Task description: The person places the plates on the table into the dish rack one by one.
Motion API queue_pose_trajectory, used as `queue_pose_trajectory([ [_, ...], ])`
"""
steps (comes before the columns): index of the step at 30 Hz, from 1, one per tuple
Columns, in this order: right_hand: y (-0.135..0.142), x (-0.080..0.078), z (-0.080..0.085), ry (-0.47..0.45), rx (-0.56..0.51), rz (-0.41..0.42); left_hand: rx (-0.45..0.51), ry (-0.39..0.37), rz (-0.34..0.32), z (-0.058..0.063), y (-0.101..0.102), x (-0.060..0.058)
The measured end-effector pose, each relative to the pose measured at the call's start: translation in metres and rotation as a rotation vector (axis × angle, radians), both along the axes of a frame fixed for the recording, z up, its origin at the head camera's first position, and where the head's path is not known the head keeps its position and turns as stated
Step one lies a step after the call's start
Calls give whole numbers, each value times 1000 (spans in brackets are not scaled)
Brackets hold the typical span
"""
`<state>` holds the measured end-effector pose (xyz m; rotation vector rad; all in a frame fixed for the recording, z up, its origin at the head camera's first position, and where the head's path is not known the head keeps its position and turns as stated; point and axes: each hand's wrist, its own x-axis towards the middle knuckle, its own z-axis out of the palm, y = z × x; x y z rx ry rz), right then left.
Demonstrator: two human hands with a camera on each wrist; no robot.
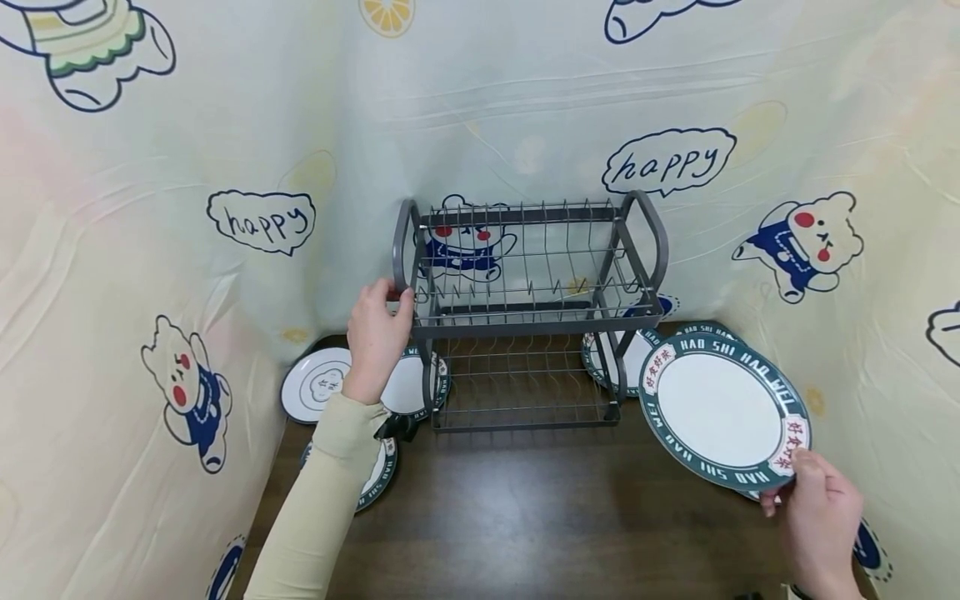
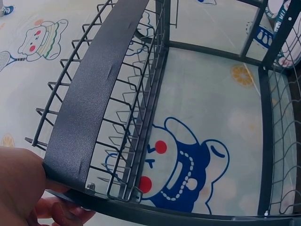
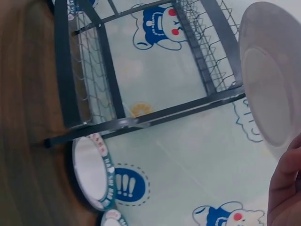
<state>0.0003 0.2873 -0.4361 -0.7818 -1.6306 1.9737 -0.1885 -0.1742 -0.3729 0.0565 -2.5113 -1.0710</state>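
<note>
A dark grey two-tier wire dish rack (image 1: 525, 327) stands at the middle of the table. My left hand (image 1: 378, 337) grips the left end of its upper tier; in the left wrist view the thumb and fingers (image 2: 61, 211) wrap the frame's corner. On the right, my right hand (image 1: 821, 508) pinches the lower rim of a white plate (image 1: 723, 408) with a green lettered border, tilted with its face toward the head camera. The plate's pale underside (image 3: 270, 75) shows in the right wrist view. Both rack tiers hold no plates.
Behind the left forearm lie a white plate with a line drawing (image 1: 307, 387) and green-rimmed plates (image 1: 405, 387), (image 1: 378, 475). Another green-rimmed plate (image 3: 91, 174) leans beside the rack's right end. Printed cloth (image 1: 480, 100) hangs around the brown table (image 1: 510, 517).
</note>
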Motion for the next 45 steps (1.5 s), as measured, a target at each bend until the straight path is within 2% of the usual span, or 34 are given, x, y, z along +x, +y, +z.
queue_pose_trajectory([
  [6, -3, -5, 11, 42, 33, 10, 2, -1, 3, 0, -1, 0],
  [15, -8, -14, 28, 115, 26, 10, 7, -1, -2, 0, -1, 0],
  [25, -14, -24, 43, 265, 28, 104, -7, 4, 5, -2, -2, 0],
  [36, -18, -34, 58, 275, 80, 145, -24, -5, 12, -1, 1, -1],
  [45, -14, -45, 72, 250, 185, 170, -30, -7, 20, -1, 0, 0],
])
